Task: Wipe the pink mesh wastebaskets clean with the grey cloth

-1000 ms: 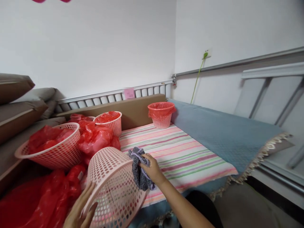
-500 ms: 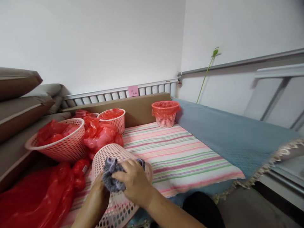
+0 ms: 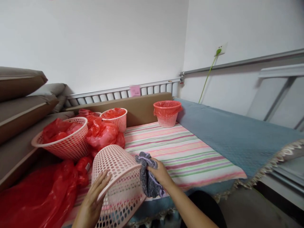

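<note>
A pale pink perforated plastic basket [image 3: 116,160] lies on its side before me, its mouth tilted toward me. My left hand [image 3: 96,193] grips its rim at the left, fingers on the outside and the thumb hidden. At the right part of the rim, my right hand [image 3: 158,171] is closed around a bunched grey cloth with lilac edging [image 3: 148,182], which hangs down against the basket's edge.
Left are a basket lined with red plastic [image 3: 71,144], red plastic bags [image 3: 104,134] and a stack of cushions [image 3: 26,104]. Another basket with a red bag over its rim [image 3: 167,118] stands on the striped cloth [image 3: 192,158]. A blue cover [image 3: 228,123] lies to the right.
The grey cloth, bunched between both hands before, is now in my right hand alone, further right at the rim. My left hand has moved onto the basket's rim, and the basket's mouth shows more.
</note>
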`<state>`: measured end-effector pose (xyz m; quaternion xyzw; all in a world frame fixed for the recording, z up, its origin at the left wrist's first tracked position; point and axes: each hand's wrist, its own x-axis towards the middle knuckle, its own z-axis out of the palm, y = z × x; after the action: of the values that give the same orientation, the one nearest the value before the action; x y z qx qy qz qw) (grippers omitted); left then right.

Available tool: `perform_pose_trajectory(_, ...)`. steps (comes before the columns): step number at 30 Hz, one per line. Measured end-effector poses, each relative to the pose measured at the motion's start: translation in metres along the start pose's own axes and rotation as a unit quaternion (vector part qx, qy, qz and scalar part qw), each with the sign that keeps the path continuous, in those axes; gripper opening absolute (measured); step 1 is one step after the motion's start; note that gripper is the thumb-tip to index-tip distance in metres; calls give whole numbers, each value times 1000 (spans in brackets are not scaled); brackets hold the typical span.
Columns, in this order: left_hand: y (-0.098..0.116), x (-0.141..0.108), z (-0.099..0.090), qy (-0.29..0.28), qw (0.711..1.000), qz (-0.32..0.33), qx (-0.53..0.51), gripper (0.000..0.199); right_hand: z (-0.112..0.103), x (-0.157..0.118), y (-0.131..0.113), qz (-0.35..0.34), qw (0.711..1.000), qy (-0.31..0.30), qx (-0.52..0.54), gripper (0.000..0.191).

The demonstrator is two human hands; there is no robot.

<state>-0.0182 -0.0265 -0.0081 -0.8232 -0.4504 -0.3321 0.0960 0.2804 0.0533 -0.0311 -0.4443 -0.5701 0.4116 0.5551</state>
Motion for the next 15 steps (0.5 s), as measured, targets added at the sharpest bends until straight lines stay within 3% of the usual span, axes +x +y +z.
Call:
perform_pose_trajectory(3, -4, -12, 0, 0, 1000, 13, 10, 48, -9, -6, 37, 66, 995, 9, 76, 34)
perform_pose_trajectory(6, -7, -17, 0, 5, 1000, 15, 17, 51, -10, -8, 47, 79, 994, 18, 77, 36)
perform_pose_trajectory(8, -7, -16, -1, 4, 1000, -1, 12, 53, -5, -5, 33, 39, 999, 28, 18, 32)
perform_pose_trajectory(11, -7, -8, -1, -5, 1000, -23, 2, 51, 9, -1, -12, -110, 989, 5, -97, 22)
perform_pose_trajectory(13, -6, -3, 1, -10, 1000, -22, 4, 49, 26, -3, -46, -194, 966, -23, -172, 18)
perform_pose_trajectory(15, -7, 1, 4, -3, 1000, -11, 10, 46, 47, -10, -75, -278, 924, -55, -257, 19)
